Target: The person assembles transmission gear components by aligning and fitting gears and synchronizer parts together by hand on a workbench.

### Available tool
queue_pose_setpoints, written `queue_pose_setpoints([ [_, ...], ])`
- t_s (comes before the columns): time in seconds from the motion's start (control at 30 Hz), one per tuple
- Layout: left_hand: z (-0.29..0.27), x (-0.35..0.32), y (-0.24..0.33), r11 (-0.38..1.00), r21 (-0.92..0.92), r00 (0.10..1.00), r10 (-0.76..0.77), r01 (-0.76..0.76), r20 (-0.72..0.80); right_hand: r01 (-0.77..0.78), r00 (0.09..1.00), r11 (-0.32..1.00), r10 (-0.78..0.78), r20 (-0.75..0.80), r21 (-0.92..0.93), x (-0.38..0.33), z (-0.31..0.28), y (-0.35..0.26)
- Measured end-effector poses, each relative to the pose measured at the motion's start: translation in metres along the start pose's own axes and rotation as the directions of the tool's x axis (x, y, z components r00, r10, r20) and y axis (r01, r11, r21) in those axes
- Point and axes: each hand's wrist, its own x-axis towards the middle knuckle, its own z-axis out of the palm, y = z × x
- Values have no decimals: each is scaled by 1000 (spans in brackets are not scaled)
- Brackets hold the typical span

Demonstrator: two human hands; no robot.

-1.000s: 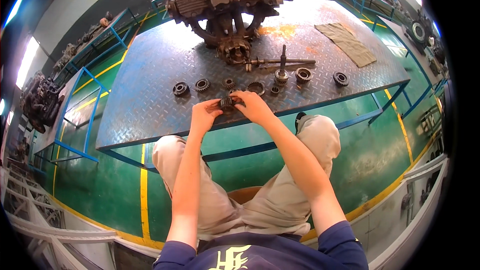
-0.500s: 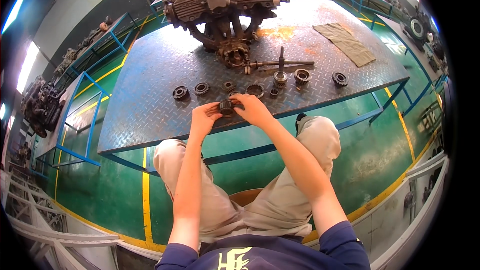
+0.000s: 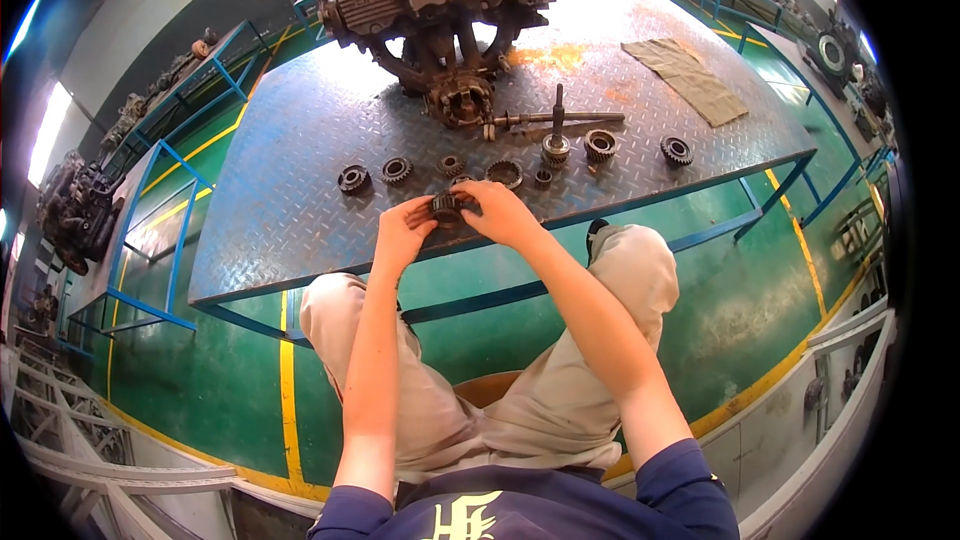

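Observation:
Near the front edge of the metal table (image 3: 290, 230), a dark toothed gear (image 3: 446, 208) is held between my two hands. My left hand (image 3: 400, 232) grips its left side with thumb and fingers. On its right side, the fingers of my right hand (image 3: 498, 212) are closed on it and partly hide it. Just beyond my hands stand a small gear (image 3: 450, 166) and a wider toothed ring (image 3: 506, 176). Two more gears, a ring-shaped gear (image 3: 354, 179) and a toothed gear (image 3: 397, 171), lie to the left.
Right of my hands are a small collar (image 3: 543, 177), an upright geared shaft (image 3: 556, 148), a gear (image 3: 600, 145) and another gear (image 3: 677, 150). Behind them are a long rod (image 3: 570, 118) and a large engine (image 3: 435, 0). A folded cloth (image 3: 688, 82) lies at the right.
The whole view has shifted slightly, so the table and parts sit a little higher and further left. The gear stays between both hands and seems a little turned.

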Motion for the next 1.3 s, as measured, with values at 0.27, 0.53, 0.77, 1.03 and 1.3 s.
queue_pose_setpoints([
  [0.27, 0, -1, 2, 997, 76, 1000, 22, -22, 6, -11, 1000, 1000, 11, 28, -10, 1, -3, -6],
  [0.53, 0, -2, 1, 1000, -13, 1000, -6, 6, 14, -33, 998, 999, 34, 46, -29, 1, 1, -5],
  [0.77, -2, -1, 0, 999, -37, 1000, -6, 7, 12, -50, 998, 998, 48, 44, 34, 4, -1, -6],
  [1.03, 1, -1, 2, 999, -25, 999, -42, 42, 4, -67, 997, 995, 64, 48, 69, 2, -1, -1],
  [1.3, -2, 2, 0, 999, -17, 999, -48, 48, 11, -55, 997, 998, 54, 48, 18, 2, -1, -4],
])
